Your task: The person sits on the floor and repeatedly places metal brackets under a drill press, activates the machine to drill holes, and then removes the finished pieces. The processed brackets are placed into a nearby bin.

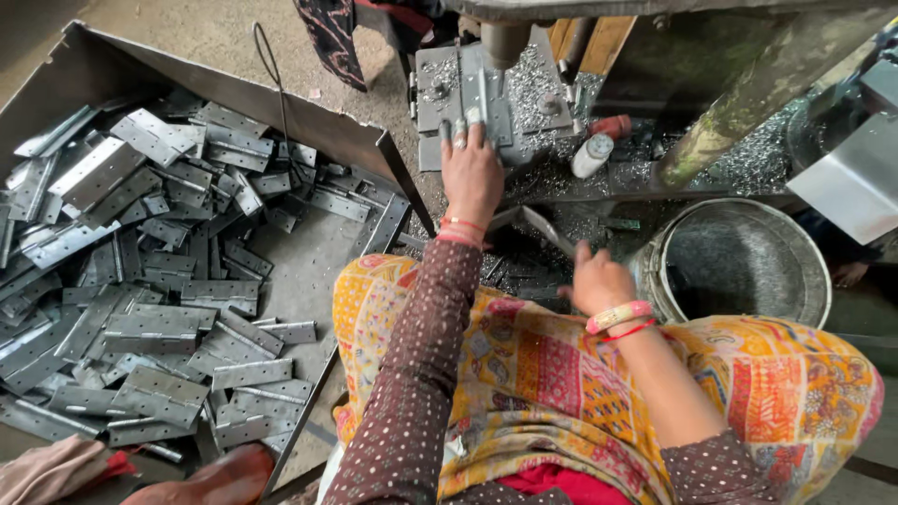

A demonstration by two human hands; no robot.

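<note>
Here my left hand lies flat, fingers stretched forward, pressing on the flat grey steel hinge plate that sits on the bed of the drill press, right under its spindle. My right hand is lower and nearer to me, curled around a second grey metal hinge, thumb up, holding it tilted above the dark worktop strewn with silvery metal shavings. Just right of that hand stands a round galvanised metal bucket; I cannot tell what lies in it. To my left a large shallow sheet-metal tray holds a loose heap of flat grey hinges, piled every way. A small white bottle with a red base lies among the shavings beside the press.
</note>
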